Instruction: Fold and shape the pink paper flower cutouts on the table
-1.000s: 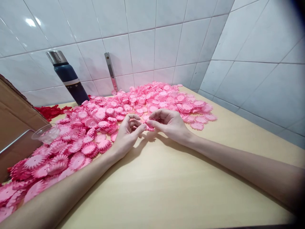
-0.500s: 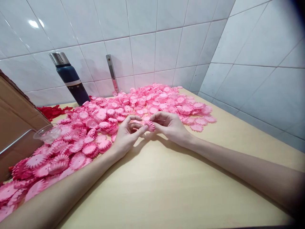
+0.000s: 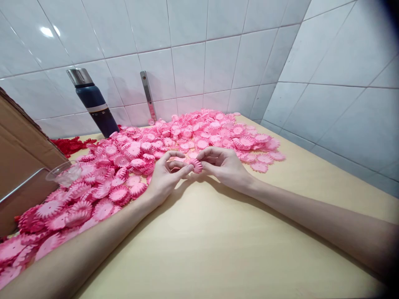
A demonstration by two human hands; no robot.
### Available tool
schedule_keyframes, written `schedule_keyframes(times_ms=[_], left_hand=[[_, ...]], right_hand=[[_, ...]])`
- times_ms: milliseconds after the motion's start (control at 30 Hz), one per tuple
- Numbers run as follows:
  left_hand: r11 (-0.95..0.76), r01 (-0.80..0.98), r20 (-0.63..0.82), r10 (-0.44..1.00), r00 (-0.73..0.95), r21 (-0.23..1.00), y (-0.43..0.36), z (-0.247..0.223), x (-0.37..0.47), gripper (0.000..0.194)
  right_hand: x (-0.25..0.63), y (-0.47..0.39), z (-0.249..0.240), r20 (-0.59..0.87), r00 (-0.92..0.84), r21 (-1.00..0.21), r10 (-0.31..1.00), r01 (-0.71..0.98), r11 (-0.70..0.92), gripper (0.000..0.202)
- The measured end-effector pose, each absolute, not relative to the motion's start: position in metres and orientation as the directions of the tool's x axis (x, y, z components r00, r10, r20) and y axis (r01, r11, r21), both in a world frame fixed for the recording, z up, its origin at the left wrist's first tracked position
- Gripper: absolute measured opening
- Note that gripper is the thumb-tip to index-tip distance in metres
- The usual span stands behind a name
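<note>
A small pink scalloped flower piece [image 3: 197, 166] is pinched between my two hands, just above the table. My left hand [image 3: 170, 174] grips its left edge with thumb and fingertips. On the opposite edge, the thumb and fingers of my right hand [image 3: 226, 168] are closed on it. Behind and to the left of both hands spreads a large heap of similar pink flower pieces [image 3: 134, 149], round with fringed edges, several with a small hole in the middle. My fingers hide part of the piece I hold.
A dark blue bottle [image 3: 95, 106] with a steel cap stands at the back left, near red flower pieces [image 3: 70, 145]. At left are a cardboard box [image 3: 25, 162] and a clear plastic cup [image 3: 64, 172]. A metal strip [image 3: 147, 93] is against the tiled wall [image 3: 187, 62]. Below lies the pale table [image 3: 199, 249].
My fingers have shifted slightly around the pink flower piece, and it now faces me a little more. The whole view has moved by a small amount; both hands keep their hold.
</note>
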State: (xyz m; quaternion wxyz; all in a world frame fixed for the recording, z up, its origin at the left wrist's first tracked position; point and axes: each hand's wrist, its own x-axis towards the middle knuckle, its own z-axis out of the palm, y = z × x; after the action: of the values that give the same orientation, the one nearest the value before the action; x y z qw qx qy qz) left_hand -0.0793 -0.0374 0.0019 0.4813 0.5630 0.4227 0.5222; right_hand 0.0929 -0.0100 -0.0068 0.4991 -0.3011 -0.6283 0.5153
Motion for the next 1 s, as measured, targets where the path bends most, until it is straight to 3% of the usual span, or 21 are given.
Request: schedule_keyframes(times_ms=[267, 467, 667, 833, 900, 1000], left_hand=[[-0.247, 0.040, 0.245, 0.968, 0.050, 0.968, -0.034, -0.002, -0.080, 0.035], [-0.341, 0.134, 0.327, 0.938, 0.116, 0.931, -0.039, -0.003, -0.080, 0.038], [-0.498, 0.320, 0.511, 0.858, 0.050, 0.806, -0.047, 0.019, -0.076, 0.027], [-0.557, 0.596, 0.639, 0.764, 0.094, 0.578, -0.033, 0.070, -0.108, 0.017], [-0.436, 0.800, 0.589, 0.797, 0.131, 0.412, -0.024, 0.086, -0.135, 0.016], [-0.099, 0.995, 0.496, 0.865, 0.076, 0.021, -0.014, 0.097, -0.168, 0.029]], right_hand=[[0.092, -0.010, -0.007, 0.314, -0.307, -0.949, 0.898, -0.139, 0.284, 0.015], [0.093, -0.009, -0.007, 0.370, -0.350, -0.928, 0.861, -0.173, 0.329, 0.016], [0.094, -0.004, -0.010, 0.224, -0.290, -0.949, 0.930, -0.283, 0.141, 0.028], [0.093, -0.003, -0.011, 0.193, -0.306, -0.949, 0.932, -0.299, 0.098, 0.031], [0.092, -0.003, -0.009, 0.190, -0.305, -0.950, 0.933, -0.296, 0.097, 0.031], [0.092, -0.005, -0.007, 0.181, -0.301, -0.955, 0.936, -0.281, 0.095, 0.032]])
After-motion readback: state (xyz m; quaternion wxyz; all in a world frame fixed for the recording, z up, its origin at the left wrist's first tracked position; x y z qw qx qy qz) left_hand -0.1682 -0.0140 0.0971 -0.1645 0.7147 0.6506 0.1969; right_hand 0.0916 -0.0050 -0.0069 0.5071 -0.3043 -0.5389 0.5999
